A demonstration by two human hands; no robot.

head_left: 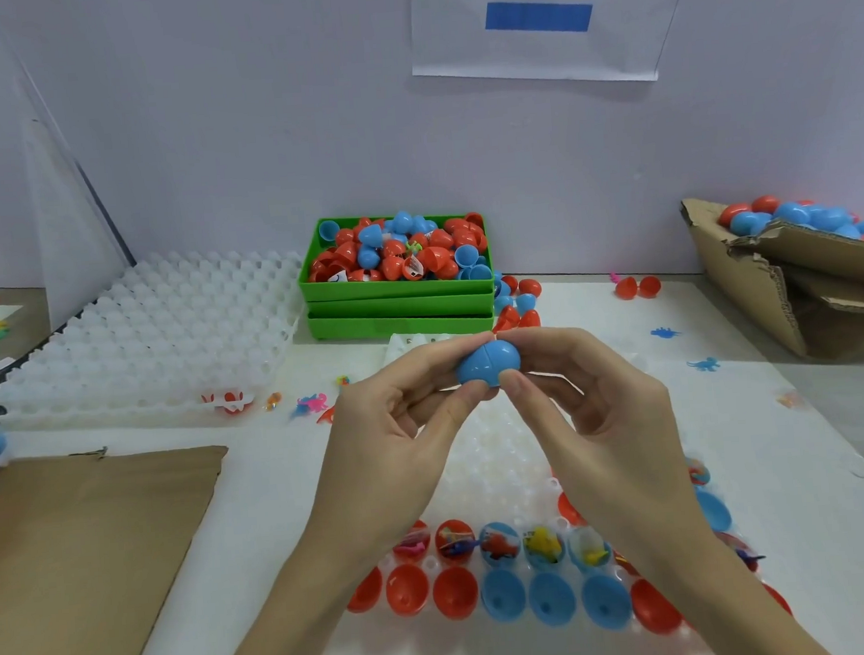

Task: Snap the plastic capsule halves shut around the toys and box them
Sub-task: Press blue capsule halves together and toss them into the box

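- At the centre of the view, both hands pinch one blue capsule (489, 366): the left hand (401, 431) has thumb below and fingers curled over the top on its 9 o'clock side, the right hand (594, 408) mirrors it from 3 o'clock. The two halves meet along a visible seam.
- Below the hands, toward 6 o'clock, a white dimpled tray (494, 445) lies on the table, its near rows holding open red and blue capsule halves (551, 600), some with small toys (542, 544) inside.
- At 12 o'clock, stacked green bins (398, 309) stand against the wall, the top one heaped with loose red and blue halves.
- At 10 o'clock sits a stack of white trays (154, 336); at 2 o'clock a torn cardboard box (774, 272) holds closed capsules.
- A white tabletop (815, 505) carries scattered toy dinosaurs (703, 363); brown cardboard (87, 545) lies flat at 8 o'clock.
- A pale wall (302, 106) rises behind, with a paper sign (538, 54) bearing a blue bar.
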